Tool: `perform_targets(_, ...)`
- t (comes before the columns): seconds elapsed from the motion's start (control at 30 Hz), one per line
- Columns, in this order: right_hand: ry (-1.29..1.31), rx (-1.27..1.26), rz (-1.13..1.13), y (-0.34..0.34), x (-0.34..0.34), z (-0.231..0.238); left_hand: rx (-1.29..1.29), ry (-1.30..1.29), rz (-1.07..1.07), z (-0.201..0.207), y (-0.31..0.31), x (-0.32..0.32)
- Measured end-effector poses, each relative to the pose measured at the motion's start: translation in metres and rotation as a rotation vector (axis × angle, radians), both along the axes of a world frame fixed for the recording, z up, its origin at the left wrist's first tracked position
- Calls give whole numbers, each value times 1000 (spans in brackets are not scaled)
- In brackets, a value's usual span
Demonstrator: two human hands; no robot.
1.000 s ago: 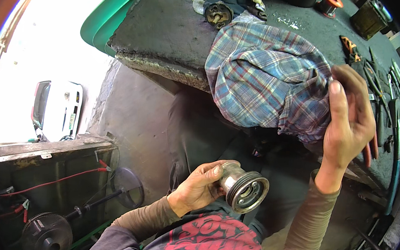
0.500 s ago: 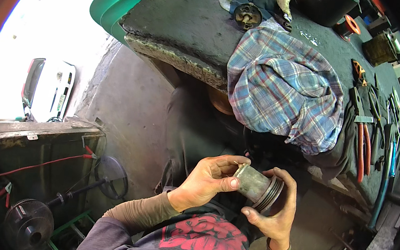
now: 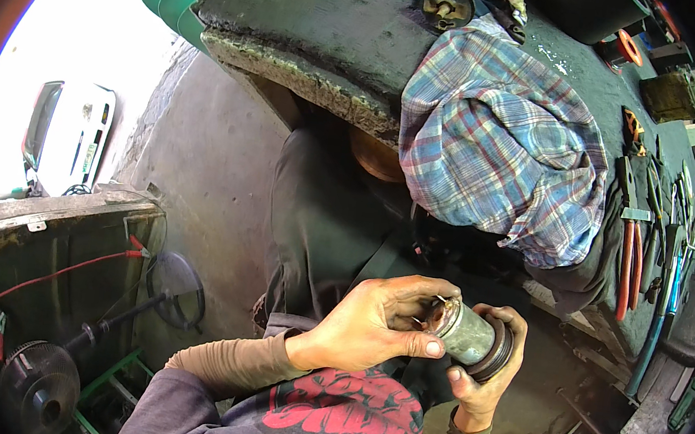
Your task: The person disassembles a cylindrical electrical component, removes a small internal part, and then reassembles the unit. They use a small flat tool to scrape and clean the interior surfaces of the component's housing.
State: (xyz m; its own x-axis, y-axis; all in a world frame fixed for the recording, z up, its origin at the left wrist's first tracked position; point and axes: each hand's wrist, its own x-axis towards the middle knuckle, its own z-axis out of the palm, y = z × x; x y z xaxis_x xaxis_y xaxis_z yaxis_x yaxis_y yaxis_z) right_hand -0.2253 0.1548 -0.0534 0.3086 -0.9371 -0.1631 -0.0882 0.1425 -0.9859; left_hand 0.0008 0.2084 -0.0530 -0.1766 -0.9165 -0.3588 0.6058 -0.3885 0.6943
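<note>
Above my lap I hold a dull grey metal cylinder [image 3: 468,332] with a dark ribbed band at its right end. My right hand [image 3: 488,388] wraps round that ribbed end, thumb below and fingers over the top. At the other end, my left hand [image 3: 380,316] has its thumb and fingertips closed on the rim. That end is tilted toward my left and shows a brownish, recessed face with a thin bright pin or wire by the fingertips. My left fingers partly hide this face.
A crumpled plaid cloth [image 3: 505,140] covers the front of the dark workbench [image 3: 316,21]. Red-handled pliers [image 3: 633,244] and other tools lie at its right. A round metal part [image 3: 445,6] sits at the back. A black fan [image 3: 40,384] stands lower left.
The cylinder has shifted slightly right and turned, so its left end face now shows. Both hands moved with it. The view has shifted a little.
</note>
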Motion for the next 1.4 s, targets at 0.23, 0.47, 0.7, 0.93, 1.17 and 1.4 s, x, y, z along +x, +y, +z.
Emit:
perform_targets(0.23, -32, 21, -24, 2, 4, -1, -91, -133, -13, -5, -3, 3)
perform_targets(0.47, -45, 62, -21, 3, 7, 0, -91, -134, -2, -7, -1, 5)
perform_targets(0.7, -43, 76, -16, 5, 7, -2, -95, -186, -4, -6, 0, 8)
perform_targets(0.93, -70, 102, -38, 6, 10, -3, -68, -180, 9, -3, -1, 7)
perform_targets(1.17, -92, 132, -42, 7, 11, -5, -87, -189, 25, -3, 0, 8)
perform_targets(1.4, -55, 184, 61, 0, 8, 1, -121, -251, 40, -3, 1, 8)
